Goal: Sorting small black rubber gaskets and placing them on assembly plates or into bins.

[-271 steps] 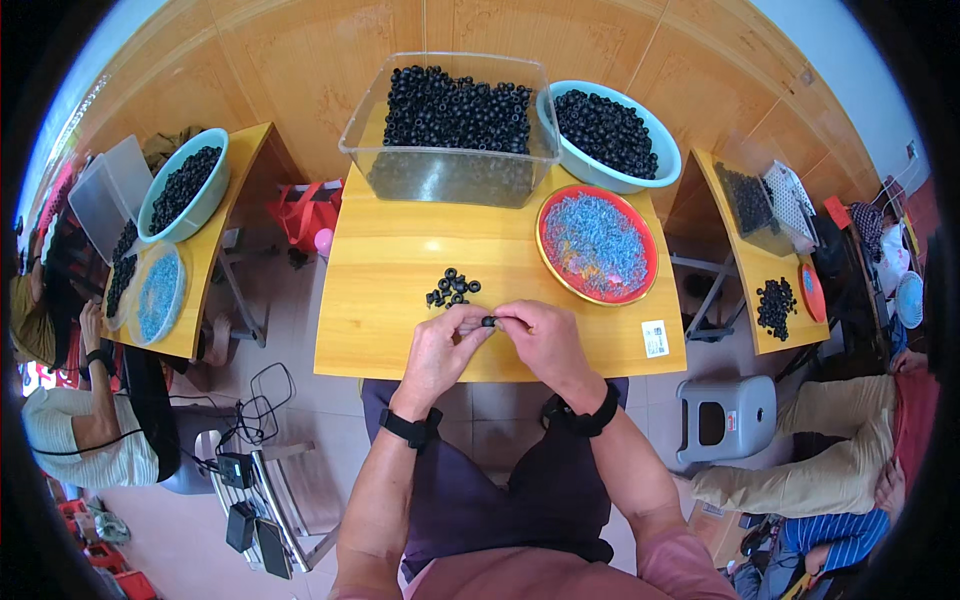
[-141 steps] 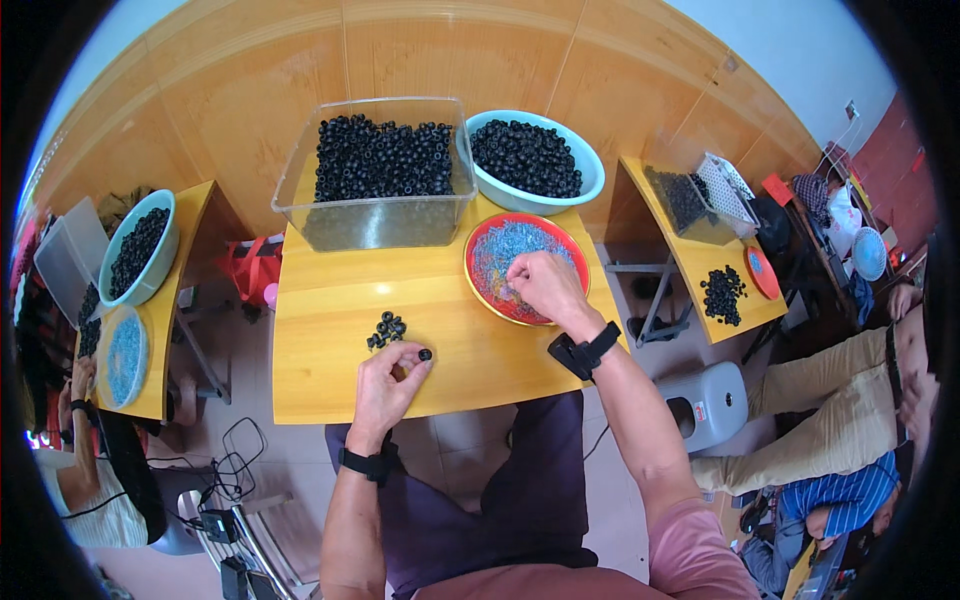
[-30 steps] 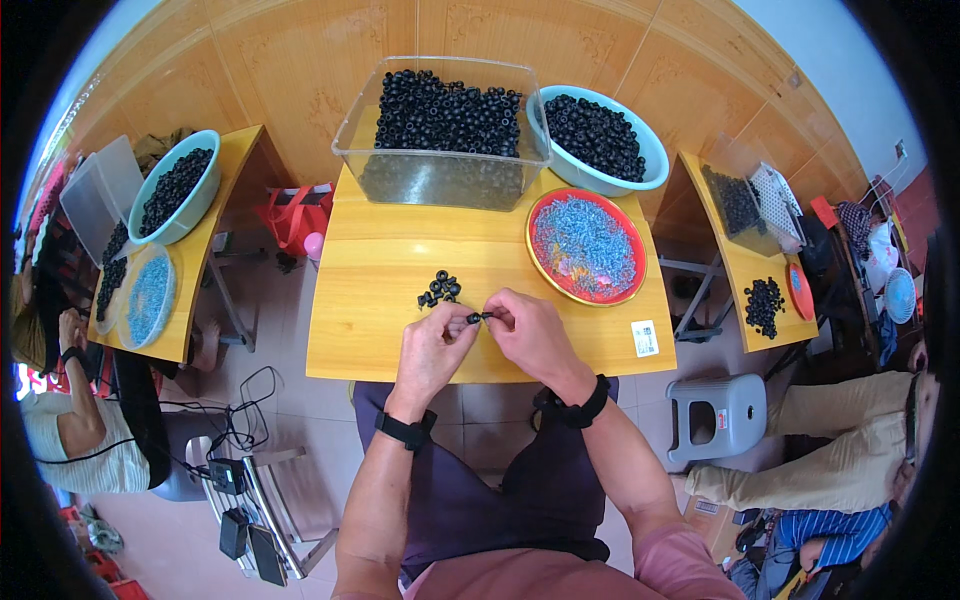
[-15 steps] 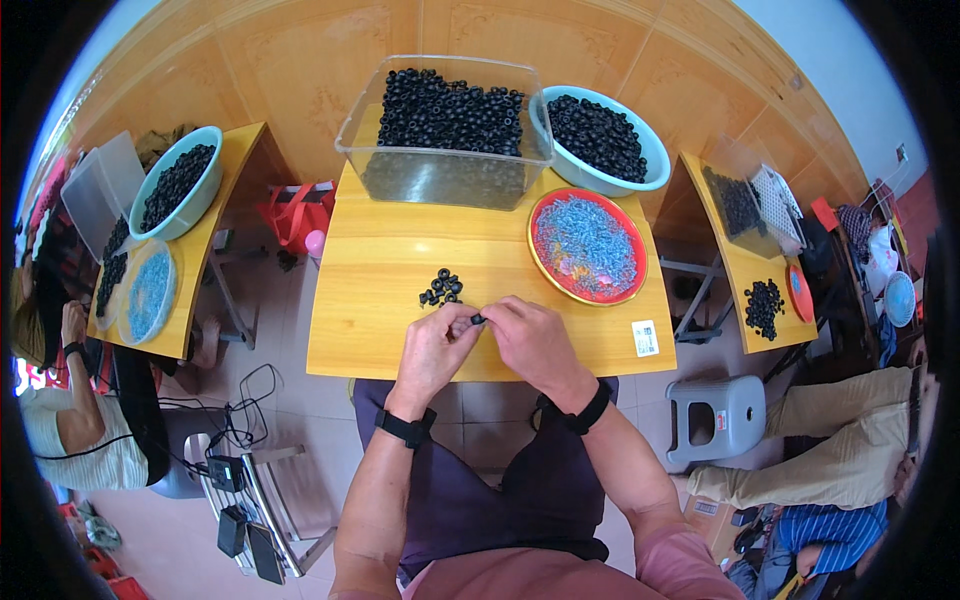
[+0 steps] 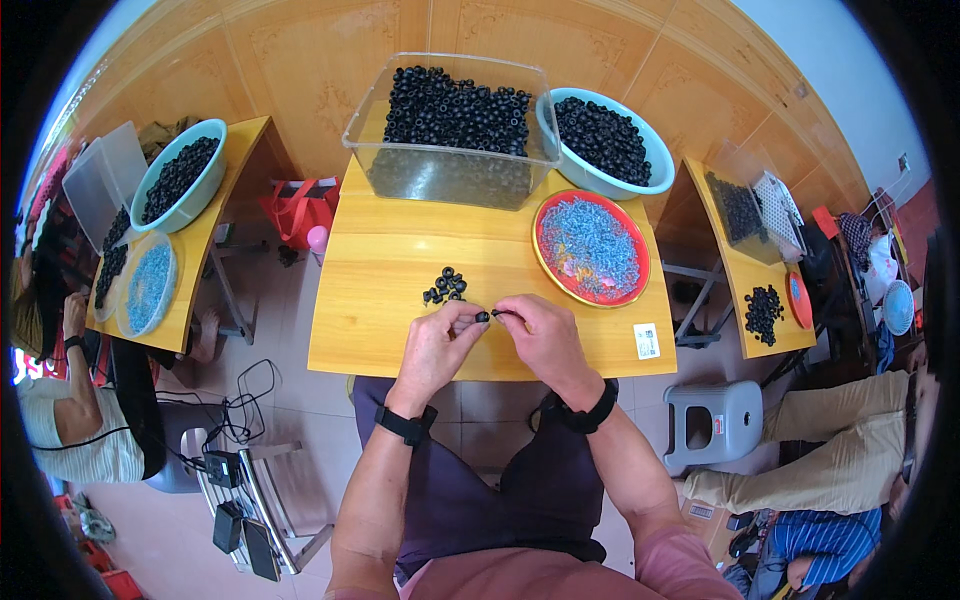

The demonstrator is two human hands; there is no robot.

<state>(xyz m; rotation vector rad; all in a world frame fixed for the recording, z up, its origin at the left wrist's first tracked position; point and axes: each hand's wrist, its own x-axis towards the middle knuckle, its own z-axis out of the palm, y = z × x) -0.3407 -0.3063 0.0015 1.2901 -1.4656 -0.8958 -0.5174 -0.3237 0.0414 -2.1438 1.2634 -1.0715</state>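
Over the front edge of my yellow wooden table point(image 5: 380, 240), my left hand point(image 5: 432, 348) pinches a small black ring-shaped piece point(image 5: 482, 317) between thumb and fingertips. My right hand point(image 5: 545, 342) is closed beside it, with a tiny dark thing point(image 5: 497, 313) at its fingertips, too small to make out. A slight gap shows between the two. Just beyond my left hand lies a small pile of black ring-shaped pieces point(image 5: 447, 284). To the right stands a red plate point(image 5: 641, 285) with a gold edge, full of small bluish pieces point(image 5: 590, 240).
At the table's back are a clear bin point(image 5: 440, 180) and a teal basin point(image 5: 660, 180), both holding black pieces. A white label point(image 5: 646, 341) lies near the right edge. Side tables flank mine, with people at both sides. A grey stool point(image 5: 735, 415) stands right.
My hands have drawn slightly apart; the fingertips that met at the black piece now have a gap between them. The view has shifted a little.
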